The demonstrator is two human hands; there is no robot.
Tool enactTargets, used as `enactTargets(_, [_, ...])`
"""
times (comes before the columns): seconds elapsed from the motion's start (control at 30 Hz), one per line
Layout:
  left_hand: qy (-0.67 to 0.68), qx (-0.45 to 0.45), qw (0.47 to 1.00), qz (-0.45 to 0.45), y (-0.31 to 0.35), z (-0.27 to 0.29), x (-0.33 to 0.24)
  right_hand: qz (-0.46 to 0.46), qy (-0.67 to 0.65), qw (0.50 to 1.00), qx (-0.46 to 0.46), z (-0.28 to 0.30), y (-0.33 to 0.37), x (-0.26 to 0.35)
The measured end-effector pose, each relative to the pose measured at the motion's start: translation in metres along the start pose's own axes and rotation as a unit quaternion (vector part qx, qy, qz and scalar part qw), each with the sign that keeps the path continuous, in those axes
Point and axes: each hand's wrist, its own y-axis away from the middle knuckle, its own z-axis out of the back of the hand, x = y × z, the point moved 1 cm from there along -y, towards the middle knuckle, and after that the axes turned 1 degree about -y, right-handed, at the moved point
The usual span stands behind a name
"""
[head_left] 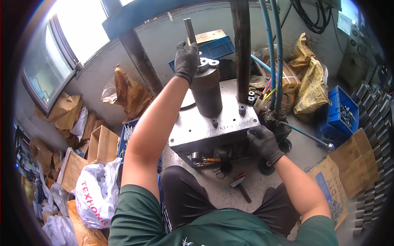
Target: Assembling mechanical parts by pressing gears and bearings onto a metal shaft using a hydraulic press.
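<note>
My left hand [186, 60], in a dark grey glove, is raised at the dark metal cylinder [207, 92]. Its fingers close around the lower part of a steel rod [189, 28], which stands up nearly vertical. Small metal rings [213, 63] lie on the cylinder's top beside that hand. My right hand [266, 144], gloved too, is at the front right edge of the steel press table [184, 128]. Its fingers are curled together, and whatever they pinch is hidden. Small dark bushings [242, 109] stand on the table, with another bushing [214, 122] nearer its front edge.
Dark press columns [242, 49] rise behind the table, beside blue hoses [279, 61]. A lever with a ball end [329, 146] sticks out at right. Blue crates [338, 110], cardboard [344, 164] and a white bag [97, 194] surround me. A knife-like tool [238, 181] lies on the floor.
</note>
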Motion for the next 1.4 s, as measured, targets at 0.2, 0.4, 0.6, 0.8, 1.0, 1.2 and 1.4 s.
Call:
enactTargets(0.2, [-0.090,0.077,0.992,0.041,-0.002,-0.019,-0.002,0.024,0.032,0.999,0.025,0.007,-0.001,0.000])
enactTargets(0.4, [-0.019,0.046,0.998,0.032,-0.016,-0.022,0.041,0.051,0.021,0.998,0.031,0.000,-0.010,0.009])
enactTargets(0.6, [-0.035,0.111,0.992,0.051,0.006,-0.011,0.006,0.093,-0.041,0.994,-0.032,-0.012,-0.022,0.006])
enactTargets(0.8, [-0.146,0.086,0.985,0.004,0.000,-0.017,0.021,0.104,-0.097,0.989,-0.046,-0.006,-0.098,0.049])
enactTargets(1.0, [-0.136,0.067,0.987,0.049,0.004,-0.004,0.019,0.268,0.060,0.958,-0.079,-0.019,-0.207,0.104])
enactTargets(1.2, [-0.136,0.067,0.988,0.042,0.008,-0.007,0.014,0.227,0.135,0.958,-0.108,-0.046,-0.285,0.097])
enactTargets(1.4, [-0.103,0.056,0.993,0.030,0.008,-0.010,0.016,0.137,0.111,0.983,-0.043,-0.062,-0.293,0.075])
